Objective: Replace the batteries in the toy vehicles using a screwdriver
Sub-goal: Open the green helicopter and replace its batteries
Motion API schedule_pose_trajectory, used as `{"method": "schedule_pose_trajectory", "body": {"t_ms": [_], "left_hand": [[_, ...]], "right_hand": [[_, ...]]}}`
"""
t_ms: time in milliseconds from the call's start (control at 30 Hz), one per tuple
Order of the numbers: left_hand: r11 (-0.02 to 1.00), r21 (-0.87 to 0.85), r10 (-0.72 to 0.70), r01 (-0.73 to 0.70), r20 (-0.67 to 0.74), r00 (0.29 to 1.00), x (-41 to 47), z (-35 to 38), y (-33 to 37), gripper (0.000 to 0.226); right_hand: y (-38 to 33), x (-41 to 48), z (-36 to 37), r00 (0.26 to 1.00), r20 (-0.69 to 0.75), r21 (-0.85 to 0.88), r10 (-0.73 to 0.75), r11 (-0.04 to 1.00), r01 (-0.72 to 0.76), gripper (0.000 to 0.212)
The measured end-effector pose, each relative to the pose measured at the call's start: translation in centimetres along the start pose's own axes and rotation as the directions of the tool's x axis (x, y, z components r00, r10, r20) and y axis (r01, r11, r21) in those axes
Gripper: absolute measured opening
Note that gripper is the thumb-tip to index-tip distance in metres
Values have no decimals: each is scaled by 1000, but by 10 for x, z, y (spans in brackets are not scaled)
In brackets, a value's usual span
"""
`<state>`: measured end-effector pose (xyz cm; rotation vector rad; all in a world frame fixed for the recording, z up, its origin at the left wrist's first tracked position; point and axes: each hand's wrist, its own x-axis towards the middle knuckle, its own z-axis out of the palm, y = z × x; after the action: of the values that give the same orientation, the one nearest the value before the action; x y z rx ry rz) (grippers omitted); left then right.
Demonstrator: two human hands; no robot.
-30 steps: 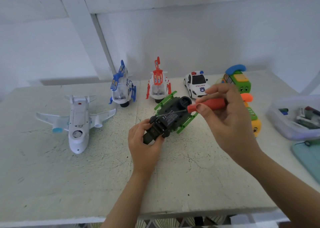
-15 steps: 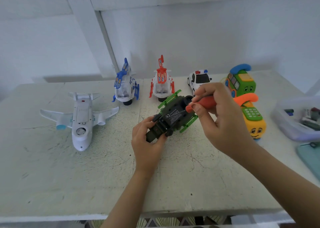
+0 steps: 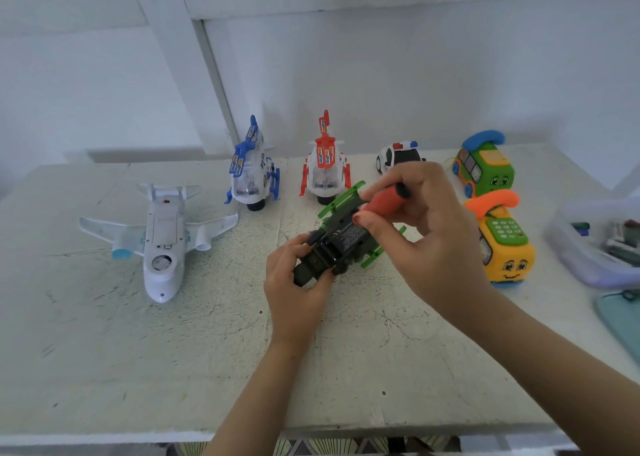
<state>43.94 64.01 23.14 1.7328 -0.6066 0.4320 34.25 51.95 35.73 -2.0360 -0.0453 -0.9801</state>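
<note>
While the left hand [image 3: 294, 296] grips the near, narrow end of the dark toy helicopter [image 3: 341, 244], which is turned belly up low over the table [image 3: 207, 351], the right hand [image 3: 426, 234] pinches the red-handled screwdriver [image 3: 386, 199] between thumb and curled fingers [image 3: 408, 178]. The toy's long axis runs from near left to far right, with green skids flanking its labelled underside panel. The screwdriver slants from upper right down and left toward that panel, so the work point lies just below and left of the right-hand fingers. Shaft and tip are hidden behind the thumb, so whether the tip sits in a screw cannot be told. Judged step: working the battery cover screw, which calls for the tool axis to stand square to the panel while the left hand steadies the toy.
</note>
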Motion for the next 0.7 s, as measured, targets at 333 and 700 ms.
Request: {"method": "schedule_pose_trajectory", "body": {"t_ms": [333,700], "left_hand": [[999,-32,24,-24,1,1000,3,-2,11,54],[997,-76,-27,28,13,1000,4,-2,6,39]], "right_hand": [[1,13,-5,982,167,9,-83,997,83,40],[-8,20,-5,988,-6,-57,-154,987,153,30]]}}
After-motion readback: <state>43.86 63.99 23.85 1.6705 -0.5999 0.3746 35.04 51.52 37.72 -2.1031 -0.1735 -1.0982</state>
